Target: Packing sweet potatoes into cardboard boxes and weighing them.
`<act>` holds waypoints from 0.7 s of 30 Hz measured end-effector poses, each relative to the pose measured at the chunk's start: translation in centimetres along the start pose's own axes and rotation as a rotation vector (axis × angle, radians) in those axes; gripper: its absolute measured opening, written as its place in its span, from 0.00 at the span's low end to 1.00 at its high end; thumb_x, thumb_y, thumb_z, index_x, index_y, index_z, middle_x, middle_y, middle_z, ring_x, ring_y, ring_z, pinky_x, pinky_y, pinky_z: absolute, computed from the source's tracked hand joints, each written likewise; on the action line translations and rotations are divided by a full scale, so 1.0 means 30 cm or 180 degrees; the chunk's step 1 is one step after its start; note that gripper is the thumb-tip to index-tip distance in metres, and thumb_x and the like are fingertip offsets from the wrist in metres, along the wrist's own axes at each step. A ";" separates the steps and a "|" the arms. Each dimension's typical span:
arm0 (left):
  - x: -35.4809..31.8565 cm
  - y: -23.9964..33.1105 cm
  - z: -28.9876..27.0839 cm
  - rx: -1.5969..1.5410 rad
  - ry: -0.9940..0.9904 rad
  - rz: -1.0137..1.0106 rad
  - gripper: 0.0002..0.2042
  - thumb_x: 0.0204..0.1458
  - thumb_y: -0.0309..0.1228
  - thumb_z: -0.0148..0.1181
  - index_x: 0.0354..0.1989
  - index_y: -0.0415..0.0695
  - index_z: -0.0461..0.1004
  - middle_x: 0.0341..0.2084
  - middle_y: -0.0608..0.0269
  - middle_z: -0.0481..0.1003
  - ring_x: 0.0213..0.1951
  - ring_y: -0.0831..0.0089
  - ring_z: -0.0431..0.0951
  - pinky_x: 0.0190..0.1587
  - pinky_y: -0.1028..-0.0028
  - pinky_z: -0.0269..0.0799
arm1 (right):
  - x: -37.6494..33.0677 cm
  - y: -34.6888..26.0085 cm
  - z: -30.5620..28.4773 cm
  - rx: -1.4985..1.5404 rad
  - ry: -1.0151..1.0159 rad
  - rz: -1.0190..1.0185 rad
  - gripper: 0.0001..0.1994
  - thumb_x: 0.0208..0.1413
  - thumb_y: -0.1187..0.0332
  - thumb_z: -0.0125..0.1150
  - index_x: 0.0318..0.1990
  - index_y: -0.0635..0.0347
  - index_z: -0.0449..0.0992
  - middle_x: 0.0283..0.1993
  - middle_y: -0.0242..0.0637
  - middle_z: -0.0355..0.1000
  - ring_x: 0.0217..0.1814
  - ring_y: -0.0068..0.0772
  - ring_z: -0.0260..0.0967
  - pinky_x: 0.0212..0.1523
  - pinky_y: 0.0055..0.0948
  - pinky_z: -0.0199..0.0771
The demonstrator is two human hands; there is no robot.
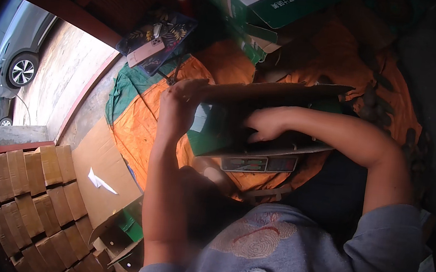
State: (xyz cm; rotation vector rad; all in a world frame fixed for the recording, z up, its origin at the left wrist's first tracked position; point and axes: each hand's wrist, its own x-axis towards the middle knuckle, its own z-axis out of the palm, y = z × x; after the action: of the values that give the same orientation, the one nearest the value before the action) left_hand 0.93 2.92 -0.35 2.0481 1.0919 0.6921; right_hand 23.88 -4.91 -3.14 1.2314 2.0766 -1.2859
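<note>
So the left hand [178, 106] grips the cardboard box's [267, 96] flap edge, right hand [265, 123] fingers spread flat inside it, orange tarp [137, 125] all around.

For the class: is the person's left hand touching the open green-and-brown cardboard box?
Touching. The head view shows the left hand gripping the edge of the green-and-brown cardboard box, its fingers curled over the flap with no gap.

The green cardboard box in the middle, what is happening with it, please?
A person sits over an orange tarp and works on an open green cardboard box. The left hand grips the box's left edge by a brown flap. The right hand reaches inside the box, fingers spread. The box rests on a flat scale with a display. Stacks of folded brown cartons lie at the lower left.
</note>
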 end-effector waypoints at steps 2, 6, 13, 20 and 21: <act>-0.009 0.023 -0.004 -0.0056 -0.0066 -0.0204 0.10 0.57 0.27 0.62 0.45 0.37 0.83 0.37 0.56 0.84 0.40 0.70 0.84 0.46 0.72 0.76 | -0.192 0.037 0.002 0.0302 0.0601 -0.0458 0.29 0.63 0.53 0.58 0.65 0.64 0.70 0.60 0.53 0.74 0.63 0.54 0.71 0.63 0.47 0.71; -0.021 0.071 0.017 -0.0014 -0.0198 -0.0341 0.10 0.58 0.28 0.62 0.45 0.39 0.84 0.41 0.54 0.84 0.44 0.70 0.83 0.50 0.71 0.75 | -0.692 0.145 0.064 0.1201 0.2733 -0.0622 0.22 0.64 0.60 0.63 0.63 0.56 0.72 0.57 0.42 0.76 0.59 0.39 0.75 0.61 0.38 0.73; -0.032 0.057 0.055 0.0288 -0.0280 -0.0206 0.14 0.61 0.27 0.58 0.53 0.38 0.80 0.48 0.53 0.82 0.51 0.63 0.81 0.55 0.67 0.73 | -1.059 0.749 1.005 0.3304 0.6258 0.2436 0.11 0.64 0.76 0.58 0.52 0.63 0.78 0.48 0.37 0.78 0.54 0.29 0.74 0.58 0.27 0.70; -0.098 0.079 0.048 0.0044 0.0002 0.0093 0.30 0.67 0.40 0.54 0.75 0.45 0.56 0.73 0.49 0.58 0.72 0.54 0.60 0.70 0.56 0.59 | -0.766 0.954 1.748 0.6133 0.4963 0.3225 0.19 0.64 0.72 0.58 0.62 0.61 0.71 0.46 0.44 0.78 0.39 0.32 0.76 0.37 0.34 0.77; -0.129 0.096 0.037 0.0366 0.0103 -0.0265 0.30 0.67 0.39 0.54 0.75 0.44 0.56 0.72 0.50 0.58 0.71 0.53 0.61 0.70 0.56 0.60 | -0.701 0.927 1.718 0.4951 0.4248 0.3760 0.20 0.64 0.71 0.58 0.62 0.61 0.70 0.51 0.48 0.76 0.45 0.37 0.77 0.42 0.37 0.79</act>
State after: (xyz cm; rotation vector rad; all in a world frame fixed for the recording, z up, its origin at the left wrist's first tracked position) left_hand 1.15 -1.91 0.74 2.0808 1.2541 0.6358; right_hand 52.96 -54.04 -27.88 3.6589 -0.4078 -1.2700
